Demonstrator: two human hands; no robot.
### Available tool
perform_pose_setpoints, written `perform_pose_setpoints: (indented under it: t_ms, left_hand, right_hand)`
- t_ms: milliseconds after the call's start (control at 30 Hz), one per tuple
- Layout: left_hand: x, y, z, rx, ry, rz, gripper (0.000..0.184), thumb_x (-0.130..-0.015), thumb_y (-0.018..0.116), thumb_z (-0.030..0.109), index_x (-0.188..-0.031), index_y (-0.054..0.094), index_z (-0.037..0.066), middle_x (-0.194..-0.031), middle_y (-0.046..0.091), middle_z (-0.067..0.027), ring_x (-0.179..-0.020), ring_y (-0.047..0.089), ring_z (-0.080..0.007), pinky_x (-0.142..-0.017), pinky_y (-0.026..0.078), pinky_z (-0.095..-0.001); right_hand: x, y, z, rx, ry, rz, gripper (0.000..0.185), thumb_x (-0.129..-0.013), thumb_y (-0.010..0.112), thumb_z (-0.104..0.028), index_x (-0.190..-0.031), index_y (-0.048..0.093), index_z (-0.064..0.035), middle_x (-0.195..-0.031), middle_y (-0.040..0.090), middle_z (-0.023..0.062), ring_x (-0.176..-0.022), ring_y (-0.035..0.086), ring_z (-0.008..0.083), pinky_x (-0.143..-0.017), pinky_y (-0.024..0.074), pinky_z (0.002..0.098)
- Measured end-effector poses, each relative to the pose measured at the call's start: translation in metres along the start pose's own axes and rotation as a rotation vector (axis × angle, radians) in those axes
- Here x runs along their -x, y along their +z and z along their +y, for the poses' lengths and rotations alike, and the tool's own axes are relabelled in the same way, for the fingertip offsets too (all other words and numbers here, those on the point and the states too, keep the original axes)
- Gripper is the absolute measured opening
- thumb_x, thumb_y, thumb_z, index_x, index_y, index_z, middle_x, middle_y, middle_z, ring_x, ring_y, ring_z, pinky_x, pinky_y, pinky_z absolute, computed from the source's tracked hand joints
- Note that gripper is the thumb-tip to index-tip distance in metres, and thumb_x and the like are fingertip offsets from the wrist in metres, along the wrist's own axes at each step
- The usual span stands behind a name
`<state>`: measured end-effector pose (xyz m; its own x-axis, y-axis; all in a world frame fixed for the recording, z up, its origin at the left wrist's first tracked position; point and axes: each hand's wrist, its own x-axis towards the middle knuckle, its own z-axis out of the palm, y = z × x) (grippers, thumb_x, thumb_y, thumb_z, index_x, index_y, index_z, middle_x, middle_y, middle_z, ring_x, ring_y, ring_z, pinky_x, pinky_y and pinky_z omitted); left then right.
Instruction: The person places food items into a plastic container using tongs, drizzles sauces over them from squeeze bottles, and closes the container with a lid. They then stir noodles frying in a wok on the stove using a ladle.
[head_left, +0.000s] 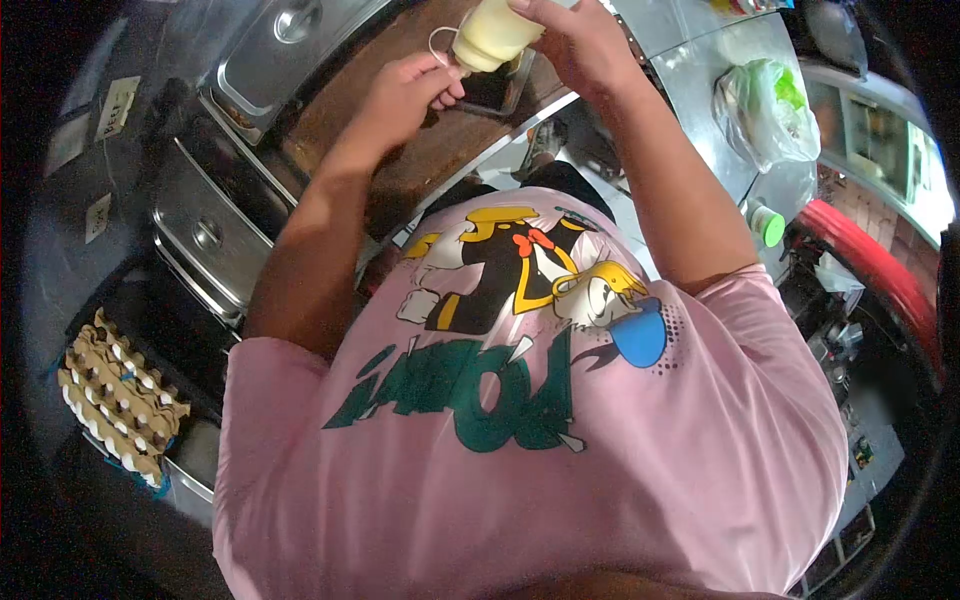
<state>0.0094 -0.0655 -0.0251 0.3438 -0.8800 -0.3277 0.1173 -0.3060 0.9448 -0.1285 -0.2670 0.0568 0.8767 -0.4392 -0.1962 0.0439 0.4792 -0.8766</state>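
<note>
A translucent squeeze bottle [492,36] with pale yellow contents is at the top of the view, tilted with its narrow end down to the left. My right hand [575,35] grips its upper body, thumb along the side. At the lower end, the fingers of my left hand [415,92] are pinched together by the tip; whether they hold the cap cannot be made out. A thin pale loop [437,42] curves from the bottle near those fingers. Beneath it lies a dark rectangular tray [505,92] on a brown board [370,75].
Lidded steel containers [205,240] line the left side, with egg trays [120,400] below them. On the steel counter [690,90] at right sit a plastic bag [768,115] with green contents and a green-lidded container [768,226]. A red curved edge [880,270] runs farther right.
</note>
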Motion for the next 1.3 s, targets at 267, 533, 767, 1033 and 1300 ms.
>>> perform_pose_setpoints:
  t_ms: [267, 533, 767, 1033, 1300]
  left_hand:
    - [-0.023, -0.042, -0.042, 0.044, -0.118, -0.212, 0.025, -0.103, 0.065, 0.029, -0.104, 0.072, 0.005, -0.088, 0.071, -0.0018, -0.076, 0.064, -0.0104, -0.07, 0.052, -0.0269]
    - [-0.023, -0.056, -0.055, -0.251, -0.089, -0.165, 0.031, -0.105, 0.065, 0.032, -0.1, 0.076, 0.003, -0.085, 0.073, -0.0023, -0.077, 0.066, -0.0117, -0.072, 0.054, -0.0289]
    - [-0.018, -0.057, -0.057, -0.384, -0.186, -0.175, 0.031, -0.107, 0.062, 0.032, -0.113, 0.076, 0.005, -0.091, 0.074, -0.0019, -0.079, 0.066, -0.0111, -0.073, 0.054, -0.0273]
    - [-0.02, -0.062, -0.066, -0.393, -0.13, -0.175, 0.031, -0.106, 0.063, 0.033, -0.109, 0.076, 0.005, -0.088, 0.074, -0.0017, -0.078, 0.066, -0.0108, -0.073, 0.054, -0.0293]
    - [-0.018, -0.064, -0.064, -0.412, -0.124, -0.185, 0.03, -0.106, 0.063, 0.031, -0.107, 0.076, 0.004, -0.088, 0.074, -0.0013, -0.079, 0.066, -0.0114, -0.075, 0.054, -0.0298]
  right_hand:
    - [-0.01, -0.007, 0.016, 0.271, 0.028, 0.091, 0.037, -0.093, 0.078, -0.021, -0.122, 0.064, -0.0017, -0.109, 0.07, 0.0068, -0.101, 0.068, 0.0203, -0.087, 0.0547, 0.0364]
    - [-0.006, 0.0, 0.033, 0.585, -0.048, 0.078, 0.045, -0.087, 0.081, -0.03, -0.118, 0.066, -0.0004, -0.109, 0.072, 0.0083, -0.1, 0.069, 0.0205, -0.089, 0.0542, 0.0364]
    - [-0.008, -0.004, 0.046, 0.65, -0.082, 0.021, 0.049, -0.088, 0.082, -0.027, -0.125, 0.064, -0.0003, -0.113, 0.073, 0.01, -0.104, 0.07, 0.0212, -0.093, 0.0545, 0.037]
    - [-0.006, -0.003, 0.049, 0.691, -0.086, 0.042, 0.049, -0.089, 0.082, -0.026, -0.126, 0.063, -0.0006, -0.114, 0.074, 0.0106, -0.106, 0.071, 0.0223, -0.095, 0.0549, 0.0378]
    - [-0.004, 0.002, 0.046, 0.685, -0.097, 0.05, 0.054, -0.088, 0.084, -0.027, -0.129, 0.061, -0.0001, -0.115, 0.073, 0.011, -0.106, 0.07, 0.0239, -0.094, 0.0547, 0.0387]
